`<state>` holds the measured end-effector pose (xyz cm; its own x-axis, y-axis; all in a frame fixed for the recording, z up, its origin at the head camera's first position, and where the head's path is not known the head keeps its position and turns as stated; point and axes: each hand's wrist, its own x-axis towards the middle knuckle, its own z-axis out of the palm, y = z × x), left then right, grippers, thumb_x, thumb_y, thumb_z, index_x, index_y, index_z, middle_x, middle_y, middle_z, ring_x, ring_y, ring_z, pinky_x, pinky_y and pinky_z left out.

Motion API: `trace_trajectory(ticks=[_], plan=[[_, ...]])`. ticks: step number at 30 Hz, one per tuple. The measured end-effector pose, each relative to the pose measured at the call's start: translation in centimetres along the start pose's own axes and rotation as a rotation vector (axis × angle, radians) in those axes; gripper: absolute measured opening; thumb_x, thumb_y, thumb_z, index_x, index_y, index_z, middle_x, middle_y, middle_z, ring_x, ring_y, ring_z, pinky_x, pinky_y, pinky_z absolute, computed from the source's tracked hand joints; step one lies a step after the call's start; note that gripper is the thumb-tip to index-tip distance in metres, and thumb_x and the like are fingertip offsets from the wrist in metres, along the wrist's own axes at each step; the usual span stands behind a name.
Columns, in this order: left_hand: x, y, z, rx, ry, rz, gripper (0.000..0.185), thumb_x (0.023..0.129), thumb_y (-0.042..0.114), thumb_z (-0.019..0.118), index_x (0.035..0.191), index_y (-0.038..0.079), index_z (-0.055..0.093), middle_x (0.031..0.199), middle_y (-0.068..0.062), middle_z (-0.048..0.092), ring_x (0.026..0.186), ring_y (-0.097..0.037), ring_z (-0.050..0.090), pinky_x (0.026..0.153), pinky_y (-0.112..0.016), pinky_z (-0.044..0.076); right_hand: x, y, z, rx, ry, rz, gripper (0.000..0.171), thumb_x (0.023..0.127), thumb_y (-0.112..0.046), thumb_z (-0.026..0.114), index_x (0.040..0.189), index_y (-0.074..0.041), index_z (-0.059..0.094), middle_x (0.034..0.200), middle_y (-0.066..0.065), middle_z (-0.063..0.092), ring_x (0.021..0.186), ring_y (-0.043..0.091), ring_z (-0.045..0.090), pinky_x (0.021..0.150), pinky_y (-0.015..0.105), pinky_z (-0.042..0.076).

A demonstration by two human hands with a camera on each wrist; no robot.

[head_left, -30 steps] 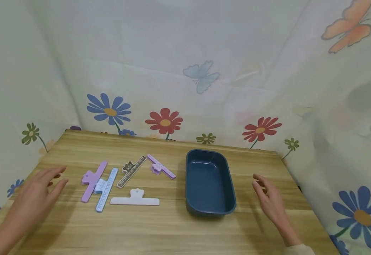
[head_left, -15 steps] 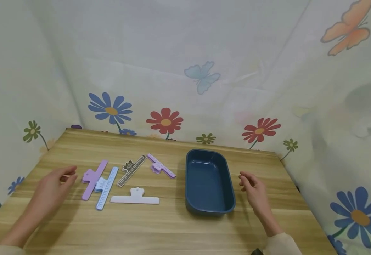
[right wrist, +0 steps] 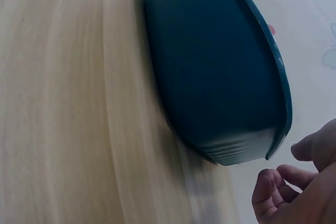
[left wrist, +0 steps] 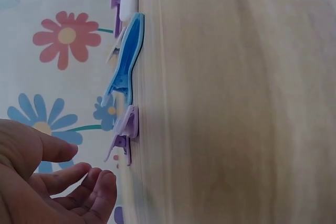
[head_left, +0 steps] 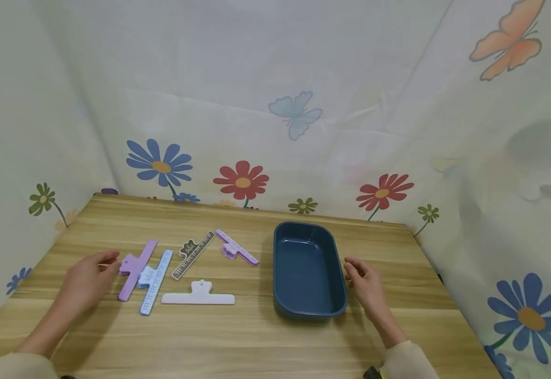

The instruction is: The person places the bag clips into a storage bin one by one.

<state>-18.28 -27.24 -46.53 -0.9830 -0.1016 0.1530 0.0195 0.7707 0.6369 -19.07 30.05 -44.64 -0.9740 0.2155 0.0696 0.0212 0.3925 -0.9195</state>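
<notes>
Over the last second both hands have closed in: the left hand (head_left: 86, 276), fingers loosely curled and empty, now reaches the purple clip (head_left: 134, 264) at centre left, while the right hand (head_left: 365, 287), also empty, nears the blue tub (head_left: 337, 263) at centre, so pickup looks imminent.

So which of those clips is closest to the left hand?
The long purple clip at the far left of the row. It lies right by the left hand's fingertips; the blue, black, white and small purple clips lie farther right.

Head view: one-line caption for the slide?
Left hand nears a purple clip; right hand beside the empty blue tub.
</notes>
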Motion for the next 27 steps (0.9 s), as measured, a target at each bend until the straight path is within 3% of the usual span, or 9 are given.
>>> trace_trajectory(ticks=[7, 13, 17, 23, 27], plan=[[0.2, -0.2, 0.3, 0.002, -0.038, -0.022, 0.045, 0.105, 0.017, 0.055, 0.132, -0.02, 0.055, 0.119, -0.038, 0.063, 0.109, -0.056, 0.059, 0.088, -0.066, 0.046, 0.1, 0.3, 0.8, -0.012, -0.001, -0.001, 0.031, 0.105, -0.011, 0.061, 0.127, 0.01, 0.066, 0.09, 0.011, 0.067, 0.075, 0.012, 0.058, 0.063, 0.022, 0.052], [0.6, -0.4, 0.5, 0.02, -0.075, -0.024, 0.045, 0.105, 0.015, 0.054, 0.13, -0.021, 0.054, 0.117, -0.038, 0.063, 0.109, -0.058, 0.058, 0.089, -0.067, 0.045, 0.1, 0.4, 1.1, -0.037, 0.0, -0.002, 0.03, 0.105, -0.012, 0.06, 0.128, 0.007, 0.067, 0.093, 0.012, 0.067, 0.075, 0.012, 0.057, 0.062, 0.022, 0.051], [0.9, -0.4, 0.6, 0.028, -0.114, -0.036, 0.046, 0.105, 0.015, 0.054, 0.131, -0.022, 0.053, 0.118, -0.039, 0.062, 0.108, -0.056, 0.058, 0.088, -0.066, 0.047, -0.1, 0.4, 1.1, -0.037, -0.006, -0.002, 0.032, 0.106, -0.013, 0.06, 0.13, 0.007, 0.066, 0.105, 0.019, 0.069, 0.081, 0.015, 0.06, 0.064, 0.022, 0.052], [1.5, 0.1, 0.9, 0.045, -0.189, -0.09, 0.049, 0.105, 0.017, 0.053, 0.135, -0.022, 0.05, 0.123, -0.04, 0.059, 0.102, -0.047, 0.059, 0.084, -0.062, 0.049, -0.1, 0.5, 1.4, -0.057, -0.006, -0.03, 0.033, 0.106, -0.013, 0.059, 0.13, 0.008, 0.065, 0.12, 0.024, 0.069, 0.1, 0.023, 0.065, 0.076, 0.019, 0.052], [1.8, 0.6, 0.9, 0.044, -0.203, -0.121, 0.05, 0.105, 0.018, 0.052, 0.137, -0.021, 0.049, 0.129, -0.043, 0.054, 0.106, -0.05, 0.057, 0.088, -0.065, 0.047, -0.1, 0.6, 1.5, -0.061, -0.001, -0.04, 0.032, 0.106, -0.011, 0.058, 0.13, 0.008, 0.065, 0.123, 0.024, 0.069, 0.104, 0.027, 0.065, 0.078, 0.018, 0.052]])
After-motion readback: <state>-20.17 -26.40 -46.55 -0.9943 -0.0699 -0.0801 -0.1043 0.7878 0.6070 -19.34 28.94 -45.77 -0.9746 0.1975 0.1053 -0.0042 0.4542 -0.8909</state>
